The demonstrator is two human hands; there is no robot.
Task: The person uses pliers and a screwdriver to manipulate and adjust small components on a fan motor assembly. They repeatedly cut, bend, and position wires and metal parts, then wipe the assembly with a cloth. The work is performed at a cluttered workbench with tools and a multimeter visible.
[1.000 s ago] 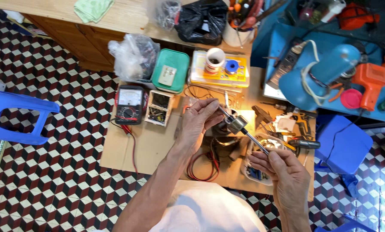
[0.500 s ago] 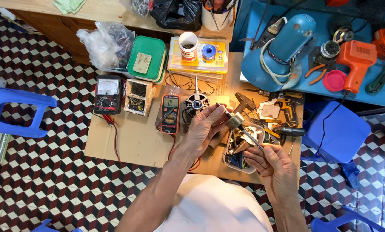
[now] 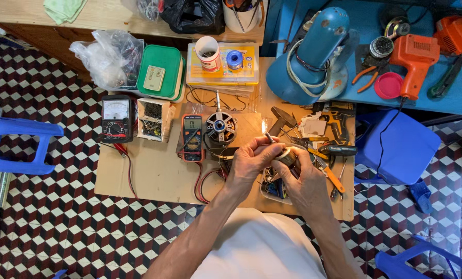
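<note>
Both hands meet over the low wooden work board [image 3: 153, 175]. My left hand [image 3: 251, 160] grips a small metal part with a thin shaft [image 3: 270, 139] that sticks up past the fingers. My right hand [image 3: 306, 178] closes on the same part from the right, around its round silvery end [image 3: 289, 155]. Just behind the hands lies a round motor stator [image 3: 220, 127] with a shaft. A red digital multimeter [image 3: 192, 137] sits to its left, its leads trailing toward me. A small tray of parts [image 3: 275, 188] lies under my hands.
An analog meter [image 3: 116, 119], a box of small parts [image 3: 152, 120], a green case [image 3: 160, 71], a plastic bag [image 3: 109, 57] and a yellow box with a cup [image 3: 208, 53] fill the back. Pliers, a hammer and a drill [image 3: 337, 150] lie right. Blue stools [image 3: 17, 144] flank.
My hands have come together: the right hand rose from the lower right to the part held by the left. The view shifted, so the board sits lower and more central.
</note>
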